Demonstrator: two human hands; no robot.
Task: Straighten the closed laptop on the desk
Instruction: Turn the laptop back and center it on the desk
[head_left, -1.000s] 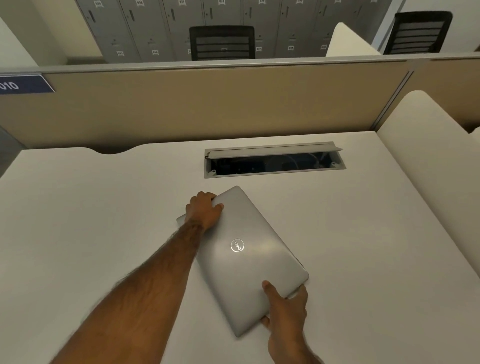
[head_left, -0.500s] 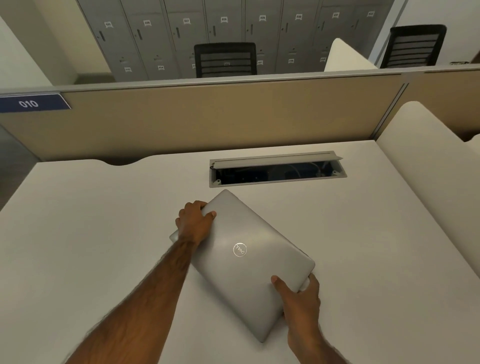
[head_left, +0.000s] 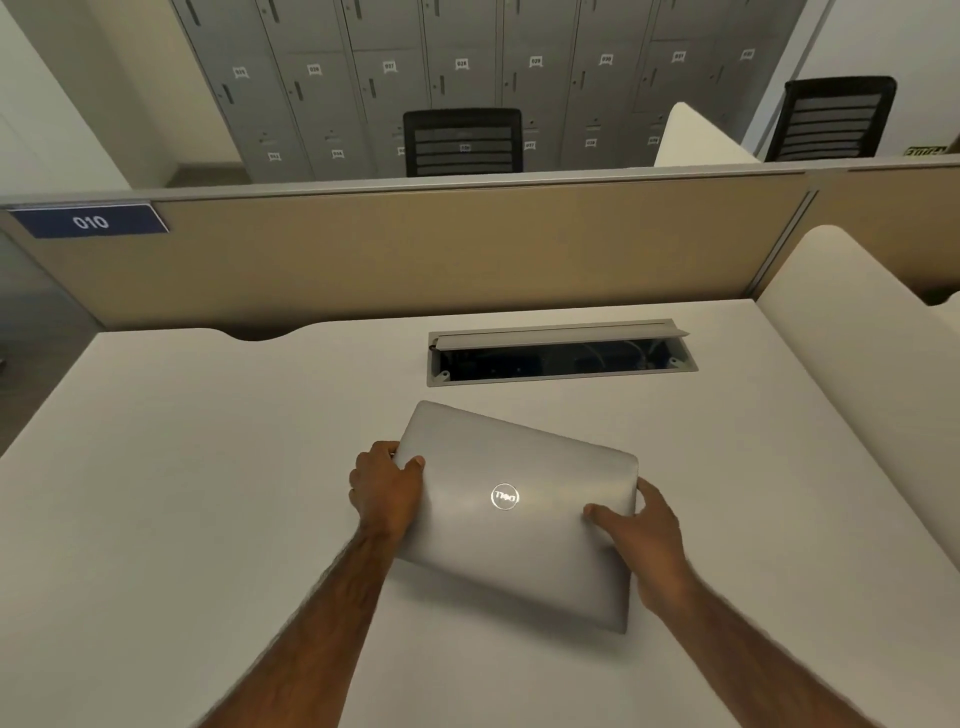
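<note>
Two hands hold a shut laptop on a desk.

The gray laptop (head_left: 519, 514) lies flat on the white desk (head_left: 182, 493), near the middle, just in front of the open cable slot (head_left: 561, 356). It sits a bit crooked, with its right side turned toward the person. The left hand (head_left: 387, 491) grips the left edge, thumb on top. The right hand (head_left: 644, 540) grips the right edge, thumb on the lid; its other fingers look tucked under the edge, but they are hidden. A tan wall panel (head_left: 415, 249) stands behind the desk.
</note>
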